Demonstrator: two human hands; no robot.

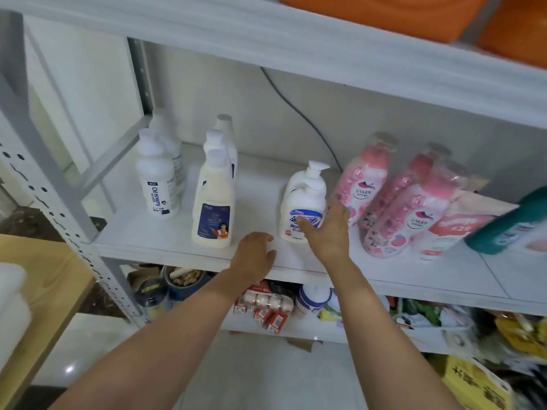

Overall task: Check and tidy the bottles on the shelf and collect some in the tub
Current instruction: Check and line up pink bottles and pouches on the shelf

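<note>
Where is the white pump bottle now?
Head view: the pump bottle stands mid-shelf, cream bottle to its left, pink bottles to its right, right hand holding it.

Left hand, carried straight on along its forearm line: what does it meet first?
The left hand would likely meet the white pump bottle first, near the right hand gripping it; depth is unclear.

white pump bottle (302, 199) upright on shelf (165, 235)
</note>
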